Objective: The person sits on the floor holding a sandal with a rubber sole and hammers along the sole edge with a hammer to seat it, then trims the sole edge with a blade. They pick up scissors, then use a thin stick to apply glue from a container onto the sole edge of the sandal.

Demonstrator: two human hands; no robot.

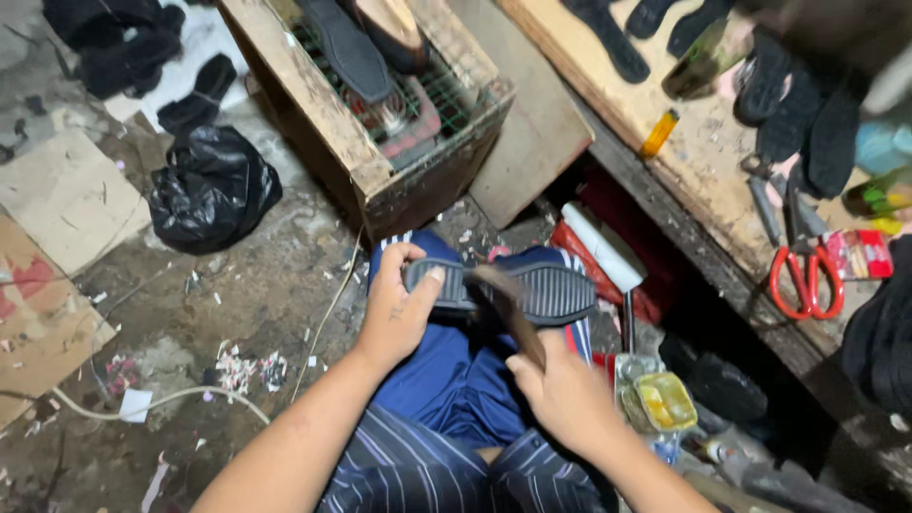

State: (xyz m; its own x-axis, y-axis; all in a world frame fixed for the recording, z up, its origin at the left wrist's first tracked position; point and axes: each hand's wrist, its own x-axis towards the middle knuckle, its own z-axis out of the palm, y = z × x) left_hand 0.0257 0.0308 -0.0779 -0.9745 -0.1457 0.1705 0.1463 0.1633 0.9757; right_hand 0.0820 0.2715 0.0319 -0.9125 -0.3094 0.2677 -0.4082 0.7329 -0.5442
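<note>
My left hand [397,306] grips the heel end of a black ribbed shoe sole [556,290], held flat over my lap in blue shorts. My right hand [562,391] is closed on the handle of a brush [508,309], whose blurred brown head lies across the middle of the sole. An open tin of yellow glue [665,399] sits on the floor just right of my right hand.
A wooden box [332,123] with a wire grid holds more soles ahead. A black plastic bag [211,190] lies at left. The wooden bench [684,161] at right carries soles, red-handled scissors [806,275] and pliers. Cardboard and a white cable lie on the dirty floor.
</note>
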